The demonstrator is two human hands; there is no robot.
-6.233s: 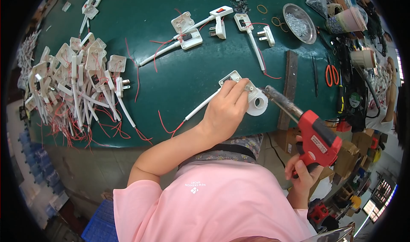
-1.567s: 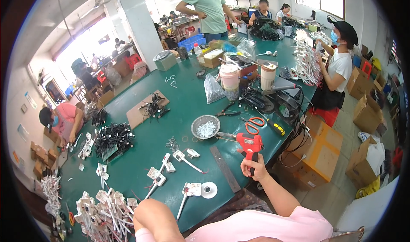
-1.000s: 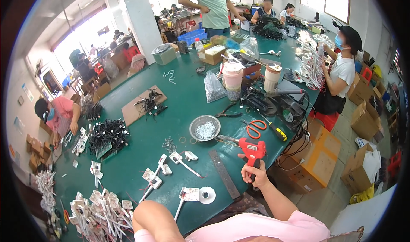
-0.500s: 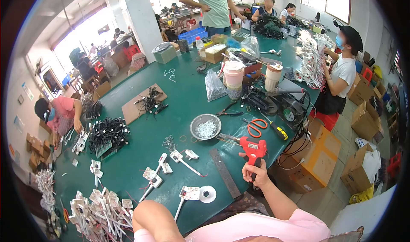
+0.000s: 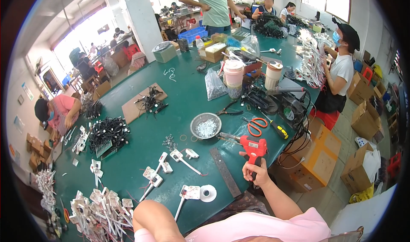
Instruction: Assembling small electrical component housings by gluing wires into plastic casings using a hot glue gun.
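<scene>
Your right hand [image 5: 255, 175] was closed around the handle of the red glue gun [image 5: 252, 147], nozzle pointing to 10 o'clock, tip over the green table [image 5: 179, 109]. Left hand wasn't in view, only the upper arm at the bottom edge, so can't tell its grip. Looked like a pause between gluing passes: gun lifted off the work. Next move, as I judge it, needed the nozzle brought down to the white plug part [image 5: 190, 193] and white tape roll [image 5: 208, 193]. Those sat at 8 o'clock from the gun hand, near, not touching. Dark flat bar [image 5: 225, 172] lay between. Metal bowl [image 5: 206, 125] of small parts at 11 o'clock from the gun.
</scene>
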